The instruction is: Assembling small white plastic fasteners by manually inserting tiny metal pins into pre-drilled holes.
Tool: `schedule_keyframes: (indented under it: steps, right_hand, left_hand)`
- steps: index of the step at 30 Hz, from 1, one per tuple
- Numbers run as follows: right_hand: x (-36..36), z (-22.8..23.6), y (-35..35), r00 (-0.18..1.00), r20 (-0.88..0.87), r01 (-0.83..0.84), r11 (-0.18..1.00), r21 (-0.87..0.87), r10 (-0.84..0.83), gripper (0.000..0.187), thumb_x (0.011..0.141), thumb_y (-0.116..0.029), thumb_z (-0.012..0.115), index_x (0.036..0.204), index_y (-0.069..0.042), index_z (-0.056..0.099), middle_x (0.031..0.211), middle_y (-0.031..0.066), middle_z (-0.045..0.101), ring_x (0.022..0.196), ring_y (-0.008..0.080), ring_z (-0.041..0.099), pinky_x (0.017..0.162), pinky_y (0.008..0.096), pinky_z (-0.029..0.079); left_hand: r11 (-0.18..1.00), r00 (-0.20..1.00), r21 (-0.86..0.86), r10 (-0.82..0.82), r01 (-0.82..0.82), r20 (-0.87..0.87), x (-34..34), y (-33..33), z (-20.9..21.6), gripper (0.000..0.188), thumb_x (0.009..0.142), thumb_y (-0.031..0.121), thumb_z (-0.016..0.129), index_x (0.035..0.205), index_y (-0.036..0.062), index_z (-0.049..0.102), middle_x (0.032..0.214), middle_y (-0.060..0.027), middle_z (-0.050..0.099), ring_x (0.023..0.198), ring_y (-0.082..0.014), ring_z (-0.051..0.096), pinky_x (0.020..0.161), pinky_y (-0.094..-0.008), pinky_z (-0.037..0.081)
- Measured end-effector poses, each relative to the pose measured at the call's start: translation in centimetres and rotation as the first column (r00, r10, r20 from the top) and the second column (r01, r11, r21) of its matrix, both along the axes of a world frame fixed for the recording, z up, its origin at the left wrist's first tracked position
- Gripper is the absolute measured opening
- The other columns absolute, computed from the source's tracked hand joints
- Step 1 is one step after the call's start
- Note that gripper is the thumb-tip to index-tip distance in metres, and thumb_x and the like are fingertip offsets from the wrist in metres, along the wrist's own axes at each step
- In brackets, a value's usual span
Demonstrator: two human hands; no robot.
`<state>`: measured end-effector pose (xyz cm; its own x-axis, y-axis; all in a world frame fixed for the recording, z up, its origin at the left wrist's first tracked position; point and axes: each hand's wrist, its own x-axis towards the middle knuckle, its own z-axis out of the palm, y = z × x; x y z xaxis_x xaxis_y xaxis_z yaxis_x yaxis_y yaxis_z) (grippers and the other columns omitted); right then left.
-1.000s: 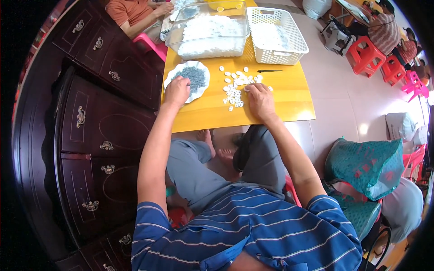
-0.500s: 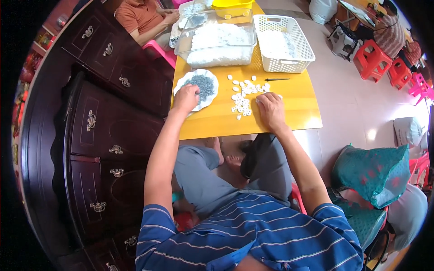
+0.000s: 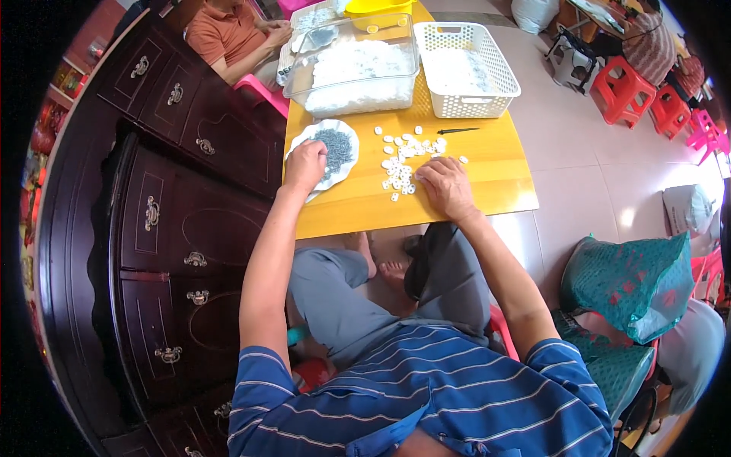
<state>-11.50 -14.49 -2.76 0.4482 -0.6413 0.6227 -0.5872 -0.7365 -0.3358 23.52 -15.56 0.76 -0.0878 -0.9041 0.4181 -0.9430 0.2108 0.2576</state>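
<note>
My left hand (image 3: 306,165) rests over the left side of a white, wavy-rimmed dish (image 3: 328,124), its fingers pinched together at a heap of small grey, screw-like pieces (image 3: 337,146). What the fingertips hold is hidden. On the table's right half, my right hand (image 3: 448,186) lies palm down with its fingers curled together, the tips at the edge of a scatter of small white plastic pieces (image 3: 397,177) with holes in them. Whether a piece is under those fingertips I cannot make out.
A clear tub (image 3: 354,91) of white pieces and a white perforated basket (image 3: 476,107) stand across the yellow table (image 3: 350,215). A thin black tool (image 3: 458,130) lies before the basket. A dark drawer cabinet (image 3: 205,221) flanks my left; a person (image 3: 228,38) sits beyond it.
My right hand has slid left, closer to the white pieces, uncovering one piece to its right. My left hand stays at the dish. The whole view has shifted slightly.
</note>
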Motion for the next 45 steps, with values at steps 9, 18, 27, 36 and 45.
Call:
schedule_keyframes:
  steps: [9, 18, 27, 36, 45]
  right_hand:
    - [-0.1, 0.1, 0.4, 0.993, 0.021, -0.115, 0.993, 0.002, 0.115, 0.014, 0.083, -0.011, 0.071, 0.097, -0.008, 0.070, 0.101, 0.0096, 0.070, 0.103, 0.0296, 0.065, 0.093, 0.0419, 0.049]
    - [-1.4, -1.1, 0.3, 0.896, 0.409, 0.140, 0.985, 0.103, -0.170, 0.013, 0.087, -0.002, 0.067, 0.100, -0.005, 0.069, 0.097, 0.0139, 0.070, 0.094, 0.0343, 0.067, 0.085, 0.0429, 0.053]
    - [-2.1, -2.4, 0.9, 0.769, 0.520, 0.220, 0.918, 0.331, -0.372, 0.011, 0.088, -0.003, 0.068, 0.099, -0.004, 0.071, 0.098, 0.0132, 0.072, 0.088, 0.0281, 0.070, 0.081, 0.0366, 0.055]
    - [-2.3, -2.5, 0.8, 0.742, 0.557, 0.197, 0.916, 0.351, -0.373, 0.010, 0.086, -0.007, 0.070, 0.095, -0.008, 0.071, 0.092, 0.0115, 0.071, 0.088, 0.0305, 0.068, 0.082, 0.0401, 0.054]
    - [-2.2, -2.6, 0.8, 0.751, 0.536, 0.244, 0.917, 0.316, -0.385, 0.009, 0.087, -0.006, 0.070, 0.096, -0.004, 0.072, 0.094, 0.0126, 0.072, 0.082, 0.0257, 0.070, 0.077, 0.0347, 0.056]
  left_hand:
    - [0.999, 0.998, 0.032, 0.002, 0.000, -0.057, -0.4, -0.2, 0.5, 0.005, 0.081, 0.003, 0.069, 0.084, 0.0067, 0.070, 0.083, -0.0166, 0.070, 0.080, -0.0376, 0.069, 0.073, -0.0461, 0.056]
    - [0.945, 0.928, 0.160, -0.230, 0.285, -0.292, -11.4, -1.2, 2.9, 0.009, 0.084, 0.009, 0.069, 0.090, 0.0049, 0.073, 0.085, -0.0143, 0.073, 0.078, -0.0283, 0.072, 0.071, -0.0368, 0.057]
    - [0.891, 0.904, 0.184, -0.384, 0.416, -0.187, -16.8, -2.6, 0.2, 0.006, 0.082, 0.006, 0.066, 0.085, 0.0051, 0.072, 0.087, -0.0156, 0.072, 0.083, -0.0348, 0.070, 0.077, -0.0450, 0.056]
    - [0.906, 0.935, 0.239, -0.317, 0.348, -0.159, -17.1, -2.9, 0.4, 0.018, 0.086, 0.007, 0.065, 0.100, 0.0072, 0.075, 0.097, -0.0152, 0.074, 0.089, -0.0323, 0.072, 0.083, -0.0412, 0.057]
    - [0.936, 0.940, 0.166, -0.276, 0.311, -0.202, -18.0, -2.6, 0.6, 0.018, 0.086, 0.007, 0.064, 0.100, 0.0068, 0.076, 0.095, -0.0176, 0.074, 0.087, -0.0359, 0.072, 0.081, -0.0431, 0.058]
